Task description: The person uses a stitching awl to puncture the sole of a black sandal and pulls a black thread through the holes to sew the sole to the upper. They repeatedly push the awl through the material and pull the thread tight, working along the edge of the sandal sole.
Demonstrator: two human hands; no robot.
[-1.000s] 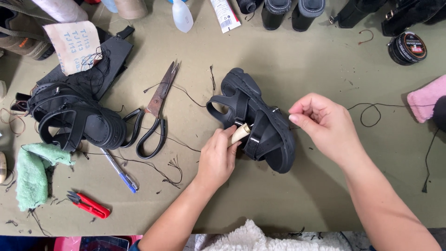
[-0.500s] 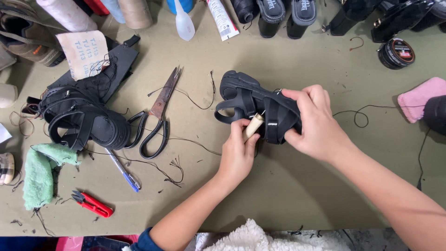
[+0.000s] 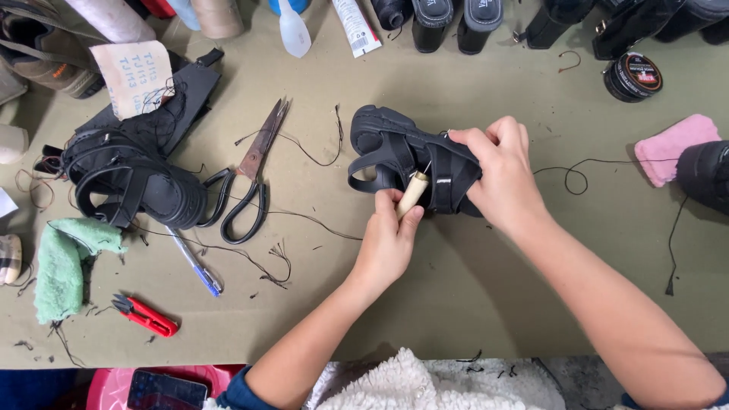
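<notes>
On the olive-green table (image 3: 471,304), seen from the head camera, a black sandal (image 3: 402,156) lies a bit above the middle, with its straps facing up. The right hand (image 3: 501,178) is closed over the right end of the sandal and presses it down. The left hand (image 3: 387,243) is just below the sandal and is wrapped tight around a small tool with a pale wooden handle (image 3: 411,193). The thin metal tip of the tool touches a strap of the sandal (the tip is too small to see well). A thin black thread (image 3: 577,171) curls on the table to the right of the right hand.

To the left of the sandal lie big old scissors (image 3: 250,182) with black loops, their blades pointing up and to the right. Farther left is a pile of black sandals and straps (image 3: 137,178) with a paper tag (image 3: 137,72) on top. Just below the pile lie a blue pen (image 3: 196,262), a green cloth (image 3: 64,266) and small red snips (image 3: 144,315). Loose bits of thread are all around them.

Along the top edge stand spools, a white bottle (image 3: 292,30) and a white tube (image 3: 355,26). A round black tin (image 3: 632,76) sits at the top right, and a pink cloth (image 3: 672,148) lies below it, near the right edge.
</notes>
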